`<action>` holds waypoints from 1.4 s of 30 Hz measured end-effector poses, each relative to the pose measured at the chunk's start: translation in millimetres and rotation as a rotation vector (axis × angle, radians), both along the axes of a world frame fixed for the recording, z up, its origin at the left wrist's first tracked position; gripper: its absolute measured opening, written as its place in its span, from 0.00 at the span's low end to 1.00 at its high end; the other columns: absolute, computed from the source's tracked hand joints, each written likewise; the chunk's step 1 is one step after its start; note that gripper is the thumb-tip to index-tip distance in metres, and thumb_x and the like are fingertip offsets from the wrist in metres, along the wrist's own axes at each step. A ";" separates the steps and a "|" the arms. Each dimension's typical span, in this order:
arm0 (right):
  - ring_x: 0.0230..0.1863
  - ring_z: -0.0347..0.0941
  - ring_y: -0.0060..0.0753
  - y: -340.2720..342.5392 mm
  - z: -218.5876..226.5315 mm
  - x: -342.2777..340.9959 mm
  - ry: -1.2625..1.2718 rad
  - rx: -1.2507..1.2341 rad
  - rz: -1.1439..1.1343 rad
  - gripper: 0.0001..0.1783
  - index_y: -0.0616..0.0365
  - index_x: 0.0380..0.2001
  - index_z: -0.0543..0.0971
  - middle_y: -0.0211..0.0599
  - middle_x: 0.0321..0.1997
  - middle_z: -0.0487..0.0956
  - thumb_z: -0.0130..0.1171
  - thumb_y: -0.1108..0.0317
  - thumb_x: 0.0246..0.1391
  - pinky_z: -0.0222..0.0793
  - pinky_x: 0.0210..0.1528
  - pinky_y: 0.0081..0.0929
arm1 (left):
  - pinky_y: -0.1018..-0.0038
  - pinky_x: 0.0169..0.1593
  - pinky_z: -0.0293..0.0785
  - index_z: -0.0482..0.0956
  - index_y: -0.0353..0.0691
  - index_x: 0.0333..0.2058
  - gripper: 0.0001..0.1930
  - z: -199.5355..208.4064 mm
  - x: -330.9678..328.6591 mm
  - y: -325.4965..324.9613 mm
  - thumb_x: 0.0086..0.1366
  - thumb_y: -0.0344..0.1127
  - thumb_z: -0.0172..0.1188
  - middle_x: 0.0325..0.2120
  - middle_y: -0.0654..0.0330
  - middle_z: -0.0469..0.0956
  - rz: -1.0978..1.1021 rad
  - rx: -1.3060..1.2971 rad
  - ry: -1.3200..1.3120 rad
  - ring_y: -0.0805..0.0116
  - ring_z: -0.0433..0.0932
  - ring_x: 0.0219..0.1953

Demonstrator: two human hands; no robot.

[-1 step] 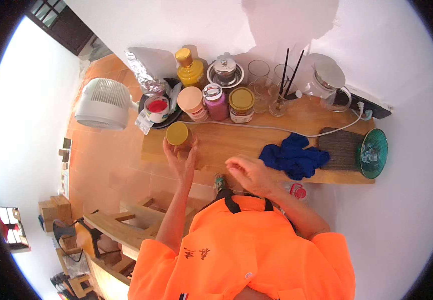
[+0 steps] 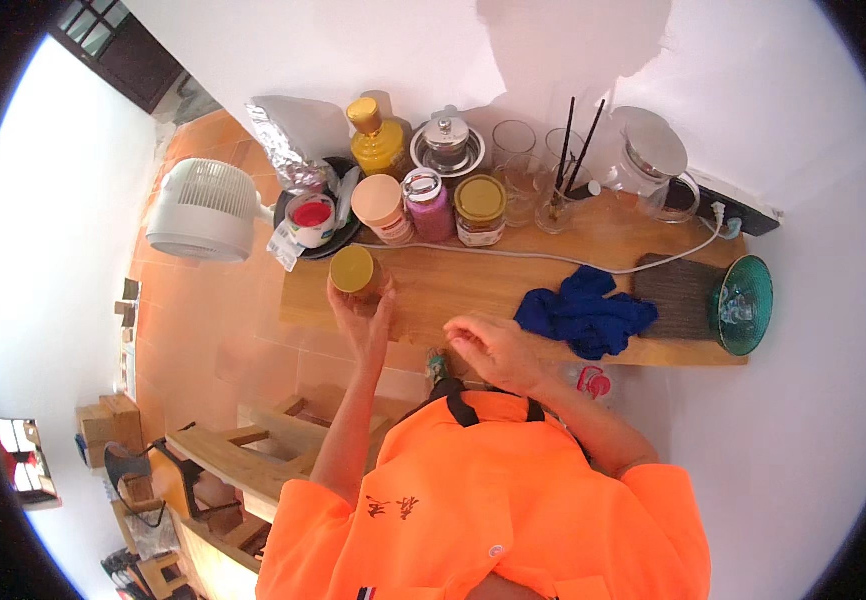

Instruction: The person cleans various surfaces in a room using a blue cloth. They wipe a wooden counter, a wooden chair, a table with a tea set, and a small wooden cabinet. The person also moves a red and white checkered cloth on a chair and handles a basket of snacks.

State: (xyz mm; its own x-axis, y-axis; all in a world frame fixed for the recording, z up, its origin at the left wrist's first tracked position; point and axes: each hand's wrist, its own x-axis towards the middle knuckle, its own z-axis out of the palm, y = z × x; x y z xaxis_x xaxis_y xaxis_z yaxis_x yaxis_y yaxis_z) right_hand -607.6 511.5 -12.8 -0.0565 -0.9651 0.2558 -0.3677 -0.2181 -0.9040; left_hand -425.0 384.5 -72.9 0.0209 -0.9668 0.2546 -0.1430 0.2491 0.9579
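Wooden bench (image 2: pixel 453 290) is spanning mid-frame; left of centre, left hand (image 2: pixel 363 318) is cupping gold-lidded jar (image 2: pixel 354 270), half-open, likely steadying it; right hand (image 2: pixel 498 352) is hanging half-curled, apparently empty.

Between the jar (image 2: pixel 353 270) in the left hand (image 2: pixel 365 318) and the blue cloth (image 2: pixel 588 312), a bare strip of tabletop (image 2: pixel 453 285) allows lateral passage. The white cable (image 2: pixel 543 257) bounds this strip at the rear. Beyond it, 3 lidded containers (image 2: pixel 429 208) stand close together, obstructing rearward access; rightward, drinking glasses (image 2: pixel 519 182) and 2 upright black sticks (image 2: pixel 585 148) restrict reach. The right hand (image 2: pixel 498 352) occupies the near side.
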 end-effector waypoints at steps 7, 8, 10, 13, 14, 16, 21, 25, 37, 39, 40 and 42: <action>0.39 0.76 0.49 1.6 -14.3 14.4 -0.089 0.137 -0.033 0.15 0.61 0.46 0.73 0.48 0.37 0.78 0.57 0.67 0.58 0.72 0.40 0.37 | 0.71 0.50 0.73 0.63 0.35 0.56 0.33 -23.9 -3.9 -19.4 0.53 0.25 0.70 0.45 0.58 0.74 -0.024 0.102 0.098 0.64 0.76 0.45; 0.40 0.76 0.49 3.9 -16.7 13.2 -0.100 0.162 -0.063 0.18 0.61 0.49 0.72 0.49 0.39 0.78 0.57 0.66 0.57 0.72 0.41 0.36 | 0.71 0.50 0.72 0.64 0.35 0.55 0.33 -21.5 -6.0 -15.2 0.53 0.25 0.70 0.46 0.58 0.73 -0.081 0.071 0.026 0.64 0.75 0.46; 0.44 0.76 0.50 6.9 -17.0 10.8 -0.089 0.160 -0.150 0.25 0.61 0.53 0.70 0.51 0.43 0.77 0.60 0.63 0.56 0.72 0.44 0.36 | 0.70 0.51 0.72 0.65 0.35 0.54 0.32 -6.9 -7.6 1.2 0.52 0.26 0.70 0.48 0.58 0.73 -0.192 0.003 -0.123 0.64 0.75 0.47; 0.52 0.73 0.51 3.9 1.7 13.1 -0.063 0.115 -0.255 0.37 0.62 0.59 0.65 0.52 0.50 0.75 0.66 0.58 0.50 0.71 0.50 0.36 | 0.68 0.52 0.71 0.65 0.36 0.55 0.33 16.1 -32.8 33.0 0.52 0.29 0.72 0.50 0.55 0.72 -0.409 0.023 -0.085 0.62 0.73 0.50; 0.54 0.71 0.51 3.6 14.5 11.8 -0.075 0.124 -0.282 0.40 0.62 0.60 0.63 0.53 0.52 0.74 0.68 0.57 0.48 0.70 0.52 0.36 | 0.67 0.53 0.70 0.65 0.36 0.56 0.34 10.4 -42.3 39.1 0.51 0.29 0.72 0.50 0.54 0.72 -0.424 0.097 -0.009 0.60 0.73 0.52; 0.56 0.70 0.52 4.6 21.0 4.0 -0.051 0.083 -0.377 0.45 0.62 0.61 0.63 0.53 0.53 0.73 0.72 0.56 0.43 0.69 0.54 0.37 | 0.64 0.55 0.69 0.64 0.37 0.57 0.37 1.8 -63.3 47.5 0.50 0.31 0.72 0.52 0.50 0.71 -0.469 0.111 0.045 0.56 0.71 0.54; 0.52 0.73 0.54 12.9 0.3 -34.1 0.092 -0.054 -0.546 0.44 0.63 0.58 0.66 0.50 0.51 0.75 0.75 0.60 0.38 0.69 0.53 0.39 | 0.57 0.59 0.65 0.60 0.37 0.61 0.41 22.8 -110.7 55.9 0.49 0.33 0.71 0.55 0.45 0.67 -0.569 -0.221 -0.207 0.45 0.68 0.57; 0.50 0.75 0.50 7.7 -2.2 -69.5 0.025 0.030 -0.641 0.39 0.65 0.55 0.67 0.50 0.49 0.76 0.73 0.61 0.42 0.70 0.51 0.36 | 0.54 0.60 0.62 0.58 0.35 0.62 0.39 11.9 -133.0 59.0 0.54 0.32 0.66 0.59 0.43 0.64 -0.537 -0.221 -0.280 0.40 0.64 0.58; 0.51 0.69 0.58 -38.8 -37.5 -91.2 0.174 -0.131 -0.816 0.40 0.66 0.55 0.66 0.54 0.49 0.70 0.73 0.60 0.41 0.66 0.52 0.42 | 0.60 0.49 0.64 0.70 0.30 0.52 0.29 -8.0 -125.4 34.1 0.51 0.34 0.62 0.59 0.44 0.64 -0.599 -0.587 -0.751 0.51 0.69 0.50; 0.51 0.68 0.60 -42.6 -45.7 -90.9 0.166 -0.077 -0.822 0.41 0.66 0.54 0.66 0.54 0.49 0.70 0.73 0.58 0.40 0.66 0.51 0.44 | 0.59 0.49 0.64 0.70 0.30 0.51 0.28 -6.0 -128.8 33.2 0.51 0.35 0.62 0.58 0.44 0.65 -0.588 -0.586 -0.733 0.52 0.69 0.49; 0.50 0.67 0.62 -45.0 -46.3 -88.8 0.159 -0.052 -0.822 0.41 0.66 0.54 0.66 0.55 0.49 0.70 0.73 0.57 0.40 0.66 0.51 0.44 | 0.59 0.48 0.64 0.70 0.30 0.51 0.28 -8.7 -128.3 31.8 0.51 0.35 0.62 0.57 0.45 0.66 -0.580 -0.593 -0.734 0.52 0.69 0.49; 0.51 0.67 0.62 -46.9 -45.5 -85.7 0.216 -0.082 -0.810 0.41 0.66 0.54 0.66 0.55 0.50 0.70 0.73 0.56 0.40 0.66 0.51 0.45 | 0.60 0.48 0.64 0.71 0.30 0.50 0.27 -16.5 -127.8 29.3 0.51 0.35 0.62 0.55 0.46 0.68 -0.565 -0.609 -0.735 0.52 0.69 0.48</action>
State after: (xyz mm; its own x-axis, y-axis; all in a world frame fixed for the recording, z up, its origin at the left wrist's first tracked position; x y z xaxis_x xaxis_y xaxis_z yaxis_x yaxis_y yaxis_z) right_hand -693.3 464.6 -58.3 -0.6649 -0.6254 0.4084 -0.6023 0.1255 -0.7884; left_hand -552.8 413.7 -89.4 -0.7349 -0.4986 0.4597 -0.3434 0.8581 0.3817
